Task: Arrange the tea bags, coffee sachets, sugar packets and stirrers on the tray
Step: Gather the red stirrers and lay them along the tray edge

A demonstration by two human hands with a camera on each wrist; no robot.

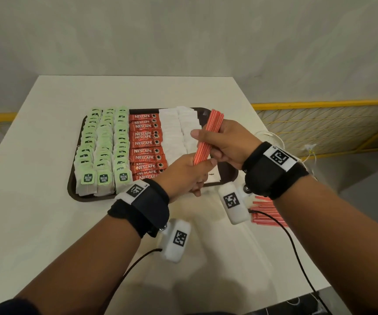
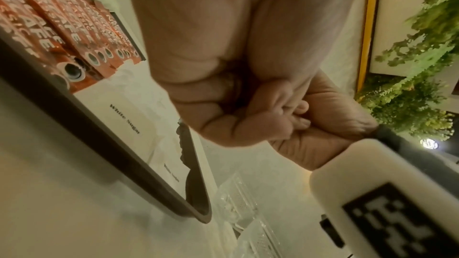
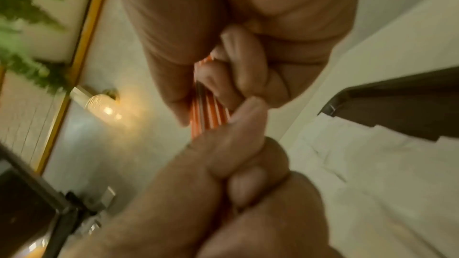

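A dark brown tray point(image 1: 72, 187) lies on the white table and holds green-tagged tea bags point(image 1: 102, 151) at the left, red coffee sachets point(image 1: 146, 144) in the middle and white sugar packets point(image 1: 179, 130) at the right. Over the tray's right side both hands hold one bundle of red-and-white striped stirrers point(image 1: 208, 137). My left hand point(image 1: 189, 172) grips its lower end and my right hand point(image 1: 223, 142) wraps its middle. The right wrist view shows the stirrers point(image 3: 209, 114) between curled fingers point(image 3: 238, 62). In the left wrist view the left hand point(image 2: 248, 105) is fisted beside the sugar packets point(image 2: 124, 119).
More striped stirrers point(image 1: 266, 212) lie loose on the table under my right wrist. A clear plastic wrapper point(image 2: 238, 207) lies beside the tray's near right corner. A black cable point(image 1: 297, 253) crosses the table's right front. A yellow railing point(image 1: 320, 104) runs behind the table.
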